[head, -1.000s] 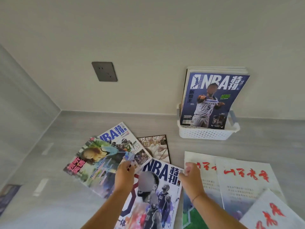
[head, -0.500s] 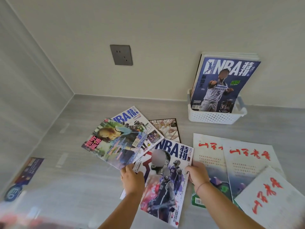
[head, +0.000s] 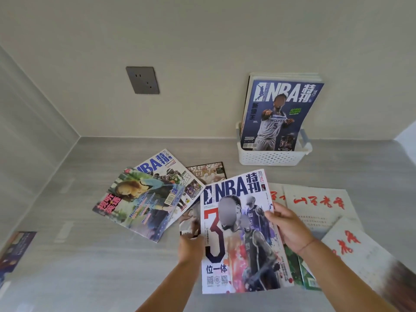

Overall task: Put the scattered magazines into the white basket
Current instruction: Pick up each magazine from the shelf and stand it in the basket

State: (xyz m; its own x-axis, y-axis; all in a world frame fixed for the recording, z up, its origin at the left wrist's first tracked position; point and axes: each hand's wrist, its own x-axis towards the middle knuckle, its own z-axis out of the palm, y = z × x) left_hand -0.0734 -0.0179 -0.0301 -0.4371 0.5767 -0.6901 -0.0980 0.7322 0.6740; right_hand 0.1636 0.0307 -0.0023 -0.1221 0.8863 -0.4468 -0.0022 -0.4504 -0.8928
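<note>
I hold a white NBA magazine [head: 238, 230] with a big red 3, lifted off the counter. My left hand [head: 190, 246] grips its left edge and my right hand [head: 287, 224] its right edge. The white basket [head: 272, 157] stands against the back wall with several magazines upright in it, a blue NBA magazine [head: 278, 113] in front. Flat on the counter to the left are a green-covered magazine [head: 139, 206], another NBA magazine [head: 166, 167] under it and a dark-covered magazine [head: 209, 173]. To the right lie white magazines with red lettering [head: 319, 206].
A grey wall socket [head: 142, 80] is on the back wall. A side wall closes the counter on the left. A dark leaflet [head: 15, 248] lies at the far left edge. Bare grey counter [head: 90, 278] shows in front of the left pile.
Both hands have raised the NBA magazine with the red 3 off the pile and turned it upright to the view. The other magazines and the basket stay in place.
</note>
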